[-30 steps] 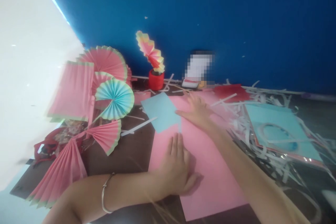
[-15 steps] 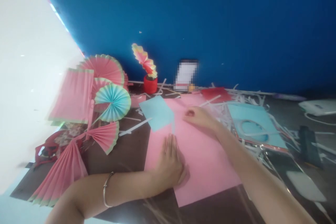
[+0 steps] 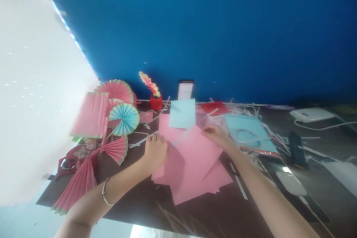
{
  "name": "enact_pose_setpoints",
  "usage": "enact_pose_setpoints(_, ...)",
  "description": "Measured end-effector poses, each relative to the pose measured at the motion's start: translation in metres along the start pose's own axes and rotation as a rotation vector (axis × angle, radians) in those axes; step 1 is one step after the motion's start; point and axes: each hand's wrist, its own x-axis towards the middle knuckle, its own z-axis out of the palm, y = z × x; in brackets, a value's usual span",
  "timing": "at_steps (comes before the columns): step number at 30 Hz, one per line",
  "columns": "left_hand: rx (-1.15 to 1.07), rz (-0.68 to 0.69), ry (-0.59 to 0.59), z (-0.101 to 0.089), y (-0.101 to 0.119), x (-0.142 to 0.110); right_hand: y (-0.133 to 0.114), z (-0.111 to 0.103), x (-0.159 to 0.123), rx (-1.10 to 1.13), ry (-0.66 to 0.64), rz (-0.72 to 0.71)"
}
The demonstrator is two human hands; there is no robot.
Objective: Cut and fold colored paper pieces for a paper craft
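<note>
Surface (image 3: 139, 197): dark, beneath all listed. Pink sheet, top (image 3: 198, 154): one, between the hands, askew over lower pink sheets (image 3: 222, 178); a corner points towards the wall; long axis uncertain. Left hand (image 3: 155, 150): fingers curled, beside the sheets' left edge; whether its grip has paper, cannot tell. Right hand (image 3: 217, 136): grip apparently pinched on the top sheet's far right edge, the sheet lying leftward and nearer the body; the closer hand. Pale blue sheet (image 3: 182, 113): one, just beyond. Wall (image 3: 195, 26): blue, farthest.

Right hand (image 3: 216, 137) at pink sheet (image 3: 193, 154), teal fan (image 3: 128, 118)
</note>
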Motion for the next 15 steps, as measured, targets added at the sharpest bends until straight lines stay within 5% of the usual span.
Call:
enact_pose_setpoints(3, -0.076, 0.035, -0.005, -0.003, -0.017, 0.025, 0.002, 0.007, -0.012, 0.063, 0.022, 0.005)
enact_pose_setpoints(8, -0.144, 0.356, -0.009, 0.027, -0.011, 0.054, -0.008, 0.014, -0.029, 0.063, -0.011, -0.035)
enact_pose_setpoints(15, -0.148, 0.344, -0.07, 0.043, -0.001, 0.057, -0.014, 0.013, -0.051, -0.028, 0.018, -0.11)
